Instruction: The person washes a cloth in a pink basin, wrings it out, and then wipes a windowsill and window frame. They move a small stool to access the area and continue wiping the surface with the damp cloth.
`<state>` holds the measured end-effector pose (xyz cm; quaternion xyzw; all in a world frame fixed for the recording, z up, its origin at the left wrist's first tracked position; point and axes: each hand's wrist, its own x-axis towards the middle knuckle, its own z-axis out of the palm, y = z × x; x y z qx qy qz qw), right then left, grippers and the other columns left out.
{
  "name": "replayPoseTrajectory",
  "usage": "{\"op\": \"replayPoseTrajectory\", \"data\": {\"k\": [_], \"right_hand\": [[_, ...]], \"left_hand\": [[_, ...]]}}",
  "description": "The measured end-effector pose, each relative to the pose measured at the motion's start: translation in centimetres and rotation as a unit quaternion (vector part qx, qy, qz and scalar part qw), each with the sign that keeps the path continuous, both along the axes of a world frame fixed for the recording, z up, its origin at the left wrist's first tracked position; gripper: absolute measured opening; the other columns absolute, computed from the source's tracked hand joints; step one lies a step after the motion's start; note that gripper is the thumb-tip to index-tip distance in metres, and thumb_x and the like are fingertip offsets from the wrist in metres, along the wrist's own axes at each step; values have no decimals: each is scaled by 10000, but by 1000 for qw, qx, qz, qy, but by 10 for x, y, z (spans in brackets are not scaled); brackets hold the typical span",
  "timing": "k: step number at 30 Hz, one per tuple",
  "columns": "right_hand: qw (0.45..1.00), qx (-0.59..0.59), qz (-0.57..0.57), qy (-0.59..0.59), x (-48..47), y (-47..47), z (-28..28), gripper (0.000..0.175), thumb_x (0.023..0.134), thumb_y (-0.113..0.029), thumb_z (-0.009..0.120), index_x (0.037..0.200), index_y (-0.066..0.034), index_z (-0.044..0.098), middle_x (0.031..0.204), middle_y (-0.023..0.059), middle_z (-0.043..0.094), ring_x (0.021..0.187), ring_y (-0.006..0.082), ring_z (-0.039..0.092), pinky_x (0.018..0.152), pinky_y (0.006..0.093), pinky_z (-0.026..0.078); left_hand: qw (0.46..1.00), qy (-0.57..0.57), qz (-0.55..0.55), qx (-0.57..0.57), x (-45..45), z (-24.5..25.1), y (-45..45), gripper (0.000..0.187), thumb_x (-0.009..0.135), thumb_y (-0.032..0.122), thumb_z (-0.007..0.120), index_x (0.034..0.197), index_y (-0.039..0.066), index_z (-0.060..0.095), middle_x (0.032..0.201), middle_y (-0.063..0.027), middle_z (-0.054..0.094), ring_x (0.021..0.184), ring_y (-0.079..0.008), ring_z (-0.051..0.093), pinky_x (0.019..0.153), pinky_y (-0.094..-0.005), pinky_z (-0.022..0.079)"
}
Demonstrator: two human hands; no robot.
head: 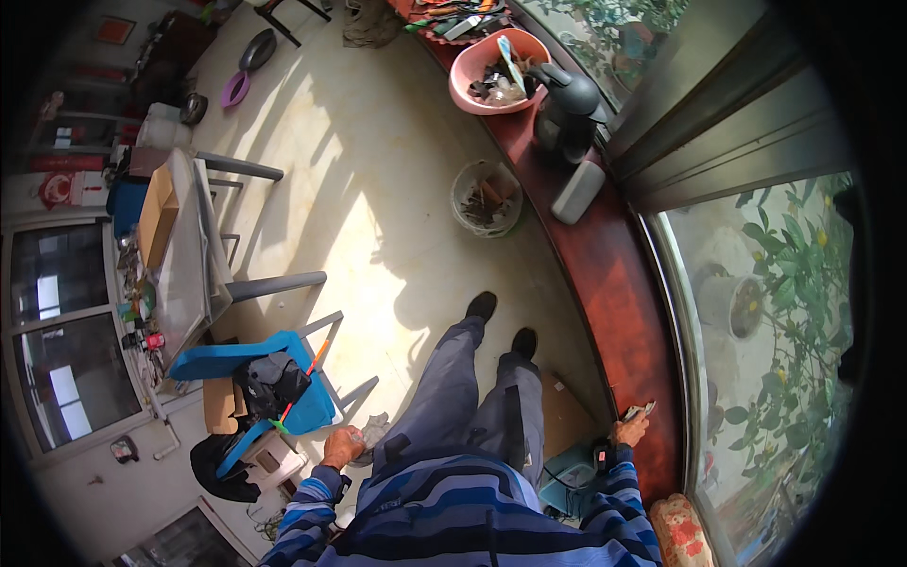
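My left hand (343,448) is at my left side, its fingers closed on a crumpled grey cloth (375,429) that hangs by my thigh. On my right, my right hand (631,427) rests at the near part of the reddish-brown wooden window sill (609,283), holding a small pale object (640,409) that I cannot identify. Farther along the sill lie a grey oblong case (578,193), a dark electric kettle (567,113) and a pink plastic basin (471,71) with mixed items in it. A waste bin (487,228) with a plastic liner and rubbish stands on the floor beside the sill.
A blue chair (312,397) with a black bag (273,383) stands at left, near a table (186,255) carrying a cardboard box (157,216). Close to my right leg are a cardboard piece (567,411) and a light-blue container (567,489). A patterned cushion (679,531) lies at lower right.
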<state>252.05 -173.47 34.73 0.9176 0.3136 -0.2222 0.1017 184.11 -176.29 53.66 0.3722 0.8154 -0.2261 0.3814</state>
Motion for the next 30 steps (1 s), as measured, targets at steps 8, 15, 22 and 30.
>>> {"op": "replayPoseTrajectory", "data": {"k": [8,15,22,30], "right_hand": [[938,-27,76,337,61,-51,-40,387,742,-191,828,1072,-15,731,943,92,758,838,194,717,754,353,585],[897,6,200,395,-31,73,52,314,852,-249,802,1032,5,769,888,102,780,779,184,737,712,337,589],[847,-113,43,518,-101,116,70,300,712,18,751,1009,55,727,953,117,752,798,245,731,724,401,624],[837,-127,466,259,-229,167,84,468,660,-106,754,1107,29,721,1012,141,758,891,265,730,831,409,599]], "left_hand": [[995,-16,95,-12,63,-1,-144,281,875,312,611,984,139,804,1027,-204,756,1002,-425,716,913,-506,570],[974,23,219,55,69,-24,-203,290,832,352,636,913,127,801,954,-206,755,932,-432,721,869,-517,580],[956,-18,283,70,48,-19,-248,368,775,437,706,962,136,805,985,-169,766,946,-388,731,865,-472,585],[882,-74,465,25,56,-43,-346,662,789,668,647,925,37,795,953,-221,761,957,-397,735,863,-468,580]]}}
